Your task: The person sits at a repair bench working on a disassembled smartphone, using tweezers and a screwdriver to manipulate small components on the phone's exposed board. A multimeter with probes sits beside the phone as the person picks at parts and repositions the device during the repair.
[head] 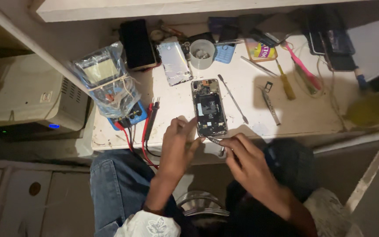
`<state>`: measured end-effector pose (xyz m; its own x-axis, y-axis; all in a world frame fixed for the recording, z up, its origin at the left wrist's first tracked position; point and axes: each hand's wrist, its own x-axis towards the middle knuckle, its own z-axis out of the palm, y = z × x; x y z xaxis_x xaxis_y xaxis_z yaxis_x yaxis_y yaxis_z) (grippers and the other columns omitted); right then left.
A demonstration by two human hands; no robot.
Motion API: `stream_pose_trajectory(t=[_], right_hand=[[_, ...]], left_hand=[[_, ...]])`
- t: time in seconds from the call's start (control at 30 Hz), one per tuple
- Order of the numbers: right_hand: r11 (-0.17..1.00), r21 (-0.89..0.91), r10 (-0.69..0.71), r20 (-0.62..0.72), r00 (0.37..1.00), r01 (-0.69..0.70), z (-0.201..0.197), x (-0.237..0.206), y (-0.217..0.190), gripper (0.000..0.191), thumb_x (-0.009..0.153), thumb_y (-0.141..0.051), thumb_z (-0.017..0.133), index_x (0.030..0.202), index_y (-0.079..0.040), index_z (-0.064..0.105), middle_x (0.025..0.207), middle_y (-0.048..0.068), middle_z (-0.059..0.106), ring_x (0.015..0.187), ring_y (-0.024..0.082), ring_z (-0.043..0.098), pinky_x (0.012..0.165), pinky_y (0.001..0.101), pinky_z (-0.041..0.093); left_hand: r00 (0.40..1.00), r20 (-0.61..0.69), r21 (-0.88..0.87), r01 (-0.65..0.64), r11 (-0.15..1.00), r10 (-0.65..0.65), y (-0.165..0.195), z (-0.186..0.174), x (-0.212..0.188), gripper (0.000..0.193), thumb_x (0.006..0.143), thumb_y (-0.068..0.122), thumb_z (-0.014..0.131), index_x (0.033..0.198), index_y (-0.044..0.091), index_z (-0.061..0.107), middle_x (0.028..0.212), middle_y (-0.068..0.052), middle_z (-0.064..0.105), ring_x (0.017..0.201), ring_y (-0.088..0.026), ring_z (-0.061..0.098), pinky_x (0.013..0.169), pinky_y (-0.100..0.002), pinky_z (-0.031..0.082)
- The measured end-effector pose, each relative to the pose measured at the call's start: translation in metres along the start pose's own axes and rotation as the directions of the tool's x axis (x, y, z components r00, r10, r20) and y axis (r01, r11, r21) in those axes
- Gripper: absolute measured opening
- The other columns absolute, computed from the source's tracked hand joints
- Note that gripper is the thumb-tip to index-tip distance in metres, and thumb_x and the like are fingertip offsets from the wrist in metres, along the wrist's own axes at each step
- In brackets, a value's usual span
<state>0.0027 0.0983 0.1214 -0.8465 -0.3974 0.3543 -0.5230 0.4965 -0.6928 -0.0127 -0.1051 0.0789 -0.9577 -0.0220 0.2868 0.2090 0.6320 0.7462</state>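
Hands (211, 151) with tweezers (214, 141) at opened phone (209, 107)

A small phone repair workshop: the worn white bench (286, 118) is strewn with an opened phone (209, 107), a multimeter (128, 117) with red and black probes, screwdrivers (286, 83), tweezers (270, 105) and spare handsets at the far edge.

The opened phone (209, 107) lies mid-frame on the surface (303, 114), just above my hands; a meter (110, 85) sits at its left, a metal pry tool (233, 98) at its right, a cup (202, 53) above.
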Motion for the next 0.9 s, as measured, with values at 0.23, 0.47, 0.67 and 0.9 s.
stream_pose_trajectory(t=[0.23,0.47,0.67,0.9], right_hand=[[0.999,-0.040,-0.013,0.037,0.999,0.014,0.009,0.006,-0.003,0.025,0.089,0.005,0.062,0.114,0.002,0.064,0.094,0.015,0.057,0.078,0.027,0.062,0.067,0.0362,0.050],[0.997,-0.062,-0.032,0.068,0.997,0.036,0.013,0.008,-0.006,0.029,0.088,0.005,0.063,0.117,0.003,0.062,0.093,0.014,0.056,0.075,0.027,0.062,0.064,0.0365,0.050],[0.991,-0.130,-0.033,0.102,0.994,0.046,0.014,0.003,-0.016,0.036,0.086,0.004,0.064,0.122,0.003,0.059,0.104,0.017,0.057,0.082,0.033,0.066,0.067,0.0413,0.053],[0.969,-0.246,0.062,0.117,0.991,-0.031,0.027,-0.003,-0.029,0.047,0.081,0.002,0.069,0.127,0.001,0.059,0.104,0.020,0.054,0.091,0.042,0.061,0.075,0.0484,0.050]], left_hand=[[0.999,0.039,-0.004,0.002,1.000,-0.002,-0.009,-0.006,0.006,0.049,0.077,0.010,0.082,0.125,0.006,0.072,0.101,-0.018,0.058,0.094,-0.035,0.058,0.085,-0.044,0.047],[0.999,0.034,-0.024,0.020,1.000,-0.019,-0.009,-0.009,0.005,0.044,0.079,0.011,0.082,0.122,0.006,0.074,0.098,-0.018,0.060,0.091,-0.035,0.058,0.084,-0.044,0.048],[0.997,0.058,0.014,0.048,0.999,-0.048,-0.006,-0.006,0.006,0.043,0.079,0.011,0.082,0.121,0.006,0.074,0.097,-0.019,0.060,0.091,-0.036,0.057,0.083,-0.046,0.047],[0.997,0.074,0.038,0.018,0.999,-0.021,-0.005,-0.011,0.000,0.043,0.079,0.006,0.080,0.122,0.005,0.074,0.095,-0.020,0.060,0.090,-0.036,0.057,0.082,-0.047,0.047]])
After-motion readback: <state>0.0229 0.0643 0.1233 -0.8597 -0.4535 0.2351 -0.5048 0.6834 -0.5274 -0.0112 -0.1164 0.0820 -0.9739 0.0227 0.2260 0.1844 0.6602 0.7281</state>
